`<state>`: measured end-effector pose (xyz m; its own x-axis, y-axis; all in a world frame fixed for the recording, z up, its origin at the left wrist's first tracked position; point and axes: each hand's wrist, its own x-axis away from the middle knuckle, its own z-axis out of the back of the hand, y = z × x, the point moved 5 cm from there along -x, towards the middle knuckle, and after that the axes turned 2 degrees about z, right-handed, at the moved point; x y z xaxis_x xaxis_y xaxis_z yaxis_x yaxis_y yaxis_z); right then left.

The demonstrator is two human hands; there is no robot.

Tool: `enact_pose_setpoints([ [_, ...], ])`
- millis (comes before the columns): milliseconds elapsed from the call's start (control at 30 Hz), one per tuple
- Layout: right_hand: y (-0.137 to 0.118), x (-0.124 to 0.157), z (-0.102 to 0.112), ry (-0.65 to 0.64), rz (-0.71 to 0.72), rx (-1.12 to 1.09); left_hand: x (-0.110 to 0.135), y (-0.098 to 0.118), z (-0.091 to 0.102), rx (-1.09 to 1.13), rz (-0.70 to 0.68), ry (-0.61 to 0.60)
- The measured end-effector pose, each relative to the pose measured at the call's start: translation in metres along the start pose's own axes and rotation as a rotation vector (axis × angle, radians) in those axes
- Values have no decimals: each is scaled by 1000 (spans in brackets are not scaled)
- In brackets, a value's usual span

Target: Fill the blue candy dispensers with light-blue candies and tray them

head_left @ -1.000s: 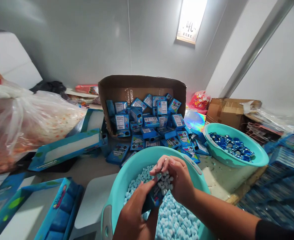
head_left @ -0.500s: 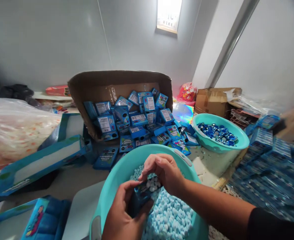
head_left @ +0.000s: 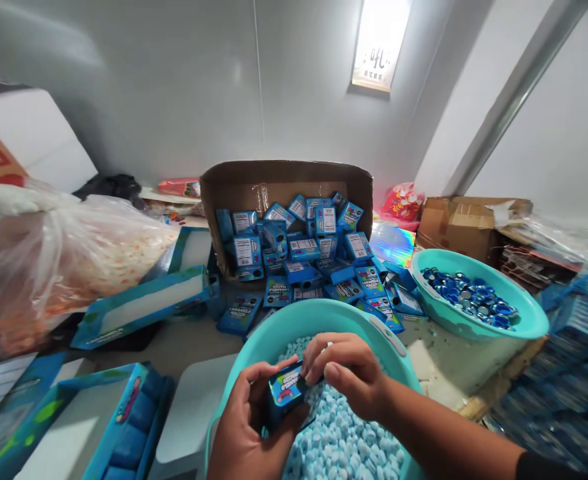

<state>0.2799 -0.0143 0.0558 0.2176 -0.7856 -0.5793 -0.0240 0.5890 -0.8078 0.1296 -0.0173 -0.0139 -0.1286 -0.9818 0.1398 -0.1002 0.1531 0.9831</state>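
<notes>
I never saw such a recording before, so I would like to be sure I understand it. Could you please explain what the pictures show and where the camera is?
There is no machine here, only a person's two bare hands. One camera, worn on the head, looks forward and down. The left hand holds a small blue box over a turquoise tub with many pale blue pieces. The right hand is close beside the box, its fingers bent. Beyond the tub, more blue boxes spill from a cardboard carton onto the work surface. At the picture's right, a second basin holds shiny blue pieces.
</notes>
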Motion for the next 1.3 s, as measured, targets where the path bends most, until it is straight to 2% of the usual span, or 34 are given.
enact_pose_setpoints([
  [100,-3,4,1,2,26,41,1,1,-1,13,-15,-20],
  [200,-5,5,1,23,41,54,1,3,0,19,-36,15],
  [367,-6,0,-1,-79,53,215,-2,1,2,6,-46,81],
  [500,-8,-1,3,-71,109,302,-2,1,2,-10,-68,100],
  [667,-1,2,7,-92,-52,237,-1,0,4,-44,-85,105],
  [833,11,1,22,137,-153,287,-1,1,5,-14,-117,149],
  [900,21,1,24,129,-237,332,-1,2,4,6,-124,157],
  [967,32,3,25,83,-324,352,-1,2,5,21,-129,169],
  [1033,42,6,28,20,-432,480,-2,3,10,38,-141,203],
  [1167,62,21,24,-351,-706,962,-4,6,21,78,-171,277],
  [1300,62,30,3,-587,-772,995,-5,5,22,90,-143,263],
])
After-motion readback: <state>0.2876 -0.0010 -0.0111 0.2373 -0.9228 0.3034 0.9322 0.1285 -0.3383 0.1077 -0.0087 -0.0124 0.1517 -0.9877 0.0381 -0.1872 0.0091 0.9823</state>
